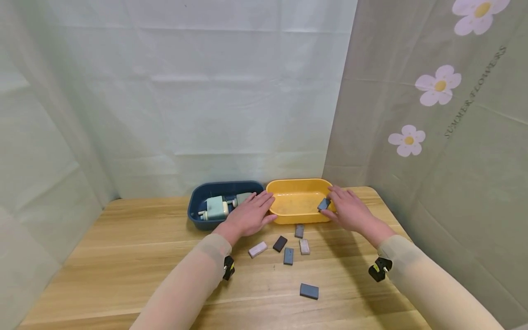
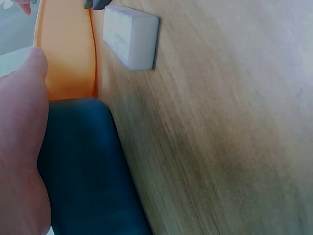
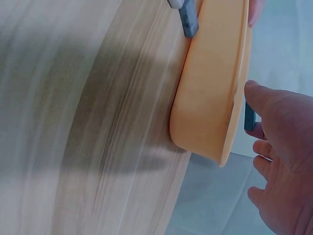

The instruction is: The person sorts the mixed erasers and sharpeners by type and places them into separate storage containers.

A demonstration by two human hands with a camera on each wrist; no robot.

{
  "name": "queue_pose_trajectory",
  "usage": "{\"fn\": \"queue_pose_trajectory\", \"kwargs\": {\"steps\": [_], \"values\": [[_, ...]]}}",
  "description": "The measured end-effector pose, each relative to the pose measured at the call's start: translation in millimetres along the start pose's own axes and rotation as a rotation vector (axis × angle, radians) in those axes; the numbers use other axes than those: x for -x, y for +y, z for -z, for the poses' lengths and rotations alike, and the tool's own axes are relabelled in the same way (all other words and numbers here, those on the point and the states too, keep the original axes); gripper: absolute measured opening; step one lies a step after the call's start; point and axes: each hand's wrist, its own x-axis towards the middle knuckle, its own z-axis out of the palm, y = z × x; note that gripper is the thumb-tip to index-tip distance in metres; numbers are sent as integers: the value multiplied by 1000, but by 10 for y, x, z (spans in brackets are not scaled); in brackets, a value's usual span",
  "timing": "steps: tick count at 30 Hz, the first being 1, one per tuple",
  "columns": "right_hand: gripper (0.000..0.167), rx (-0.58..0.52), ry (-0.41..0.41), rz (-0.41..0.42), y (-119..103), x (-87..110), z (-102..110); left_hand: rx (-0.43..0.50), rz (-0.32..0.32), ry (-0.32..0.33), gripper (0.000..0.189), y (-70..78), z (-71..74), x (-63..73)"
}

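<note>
My right hand pinches a small blue-grey rectangular block between thumb and fingers, over the right end of a yellow tub. In the right wrist view the same block shows beside the thumb tip, above the tub's rim. My left hand is stretched out with fairly straight fingers at the tub's left end, over the edge of a dark blue tub. It holds nothing that I can see; whether it touches the rim cannot be told.
In front of the yellow tub several small blocks lie on the wooden table, among them a whitish block, a black block and a blue-grey block nearest me. Pale green bottle-like items lie in the blue tub. Curtains hang behind.
</note>
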Motion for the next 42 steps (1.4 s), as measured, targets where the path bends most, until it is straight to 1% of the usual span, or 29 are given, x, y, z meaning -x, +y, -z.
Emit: {"fn": "queue_pose_trajectory", "kwargs": {"steps": [6,8,14,19,26,35,42], "values": [[51,-6,-27,-42,15,-77,-39,-6,-6,11,77,1,-4,-1],[49,-6,-32,-44,16,-95,-45,-2,-10,17,77,6,1,2],[46,-6,-53,-40,13,-157,-51,3,-1,6,77,18,18,10],[44,-7,-67,-41,6,-202,-45,-3,3,0,78,15,6,12],[45,-4,-77,-43,-13,-255,-45,-1,10,-7,77,1,-24,-11],[46,-14,-95,-69,-4,-344,-80,14,5,3,78,15,-10,10],[46,-1,-78,-57,5,-393,-82,10,3,7,79,25,7,21]]}}
